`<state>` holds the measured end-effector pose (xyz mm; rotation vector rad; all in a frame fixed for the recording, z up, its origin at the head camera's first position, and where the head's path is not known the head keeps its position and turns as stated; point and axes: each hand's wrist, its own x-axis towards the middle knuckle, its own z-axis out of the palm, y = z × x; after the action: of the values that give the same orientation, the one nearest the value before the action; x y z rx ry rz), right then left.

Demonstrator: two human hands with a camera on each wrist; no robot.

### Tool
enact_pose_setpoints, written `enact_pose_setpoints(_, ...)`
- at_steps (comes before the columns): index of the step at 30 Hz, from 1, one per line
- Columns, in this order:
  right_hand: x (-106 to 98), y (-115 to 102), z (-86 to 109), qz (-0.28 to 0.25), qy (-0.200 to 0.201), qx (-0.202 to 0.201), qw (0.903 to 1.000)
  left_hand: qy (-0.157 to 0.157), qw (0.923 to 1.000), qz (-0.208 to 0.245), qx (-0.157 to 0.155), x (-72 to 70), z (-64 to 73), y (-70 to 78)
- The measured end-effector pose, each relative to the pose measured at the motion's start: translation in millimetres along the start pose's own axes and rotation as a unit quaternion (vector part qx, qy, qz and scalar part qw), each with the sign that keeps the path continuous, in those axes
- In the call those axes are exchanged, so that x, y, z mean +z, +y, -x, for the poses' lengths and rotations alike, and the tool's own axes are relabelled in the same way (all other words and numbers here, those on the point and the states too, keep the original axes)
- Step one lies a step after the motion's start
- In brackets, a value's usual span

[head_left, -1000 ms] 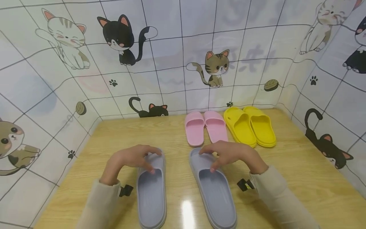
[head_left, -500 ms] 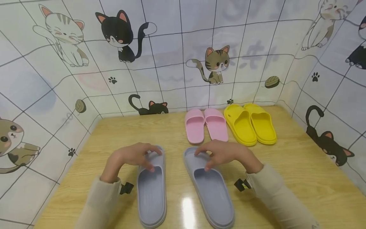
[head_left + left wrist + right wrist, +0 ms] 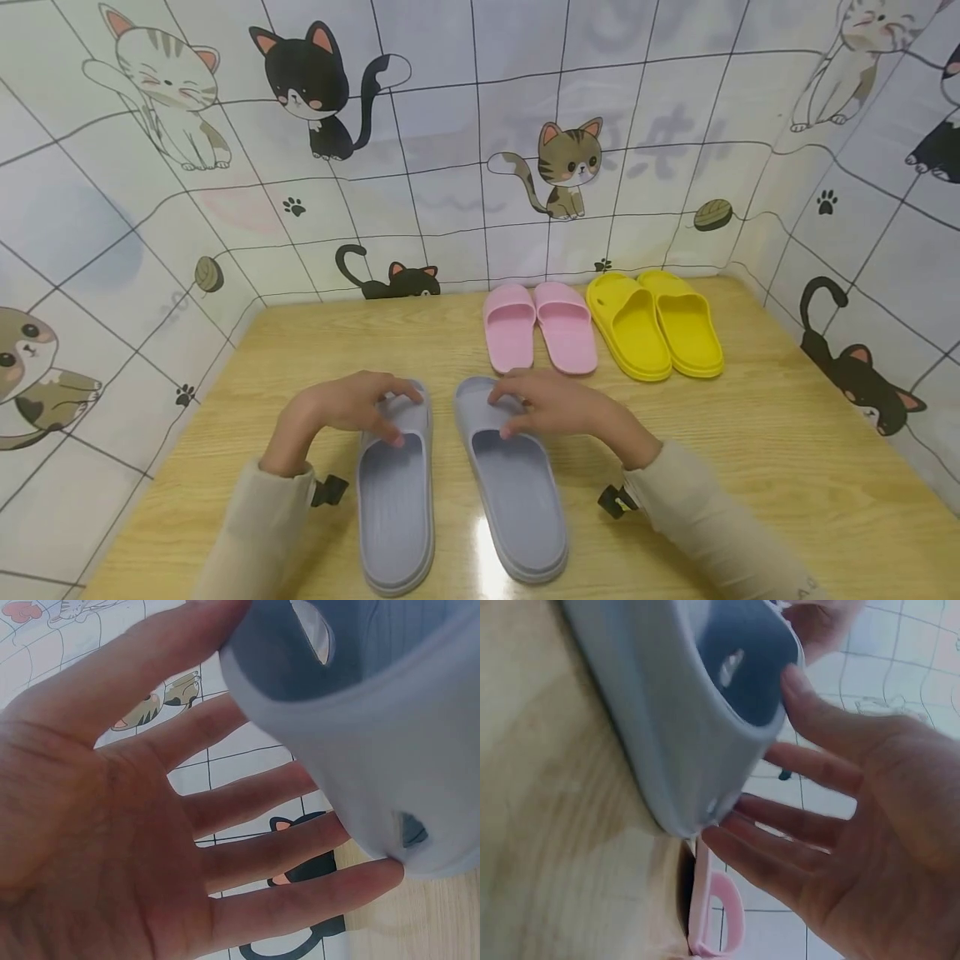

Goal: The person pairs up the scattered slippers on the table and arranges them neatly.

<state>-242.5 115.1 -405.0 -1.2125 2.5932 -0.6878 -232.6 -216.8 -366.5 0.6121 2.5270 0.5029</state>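
Two grey slippers lie on the wooden surface, toes away from me. My left hand point(image 3: 352, 404) holds the left grey slipper point(image 3: 394, 525) by its strap from above. In the left wrist view its spread fingers touch the strap's outside, and the thumb is at the opening's rim. My right hand point(image 3: 566, 404) holds the right grey slipper point(image 3: 519, 504) in the same way. In the right wrist view the thumb touches the opening's rim while the fingers lie along the toe end. The right slipper is slanted, its toe toward the left; a narrow gap separates the pair.
Behind my right hand, a pair of pink slippers point(image 3: 566, 337) stands near the back wall point(image 3: 450, 192). Beside them to the right are yellow slippers point(image 3: 690, 333). Cat-printed walls enclose the wooden surface point(image 3: 337, 337) at the back and on both sides.
The right grey slipper has slid left with my right hand, closing much of the gap to the left one. My left hand and its slipper have stayed almost in place.
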Motion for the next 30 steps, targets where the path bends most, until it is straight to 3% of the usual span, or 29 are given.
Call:
enact_pose_setpoints(6, 8.2, -10.1, -5.9, 0.021, 0.055, 0.041, 0.9975, 0.003, 1.0000, 0.005, 0.001, 0.2, 0.1, -1.3)
enact_pose_setpoints(14, 18.1, -16.9, -15.3, 0.007, 0.129, 0.084, 0.9880, 0.015, 0.9999, 0.009, 0.002, 1.1, -2.5, -4.5)
enact_pose_setpoints(21, 23.4, -17.3, -16.6, -0.002, 0.167, 0.056, 0.9843, 0.025, 0.9996, 0.005, 0.010, 2.2, -6.3, -8.4)
enact_pose_setpoints(30, 28.4, -15.5, -17.9, -0.030, 0.172, 0.017, 0.9845, 0.048, 0.9984, -0.006, 0.030, 3.2, -10.0, -12.6)
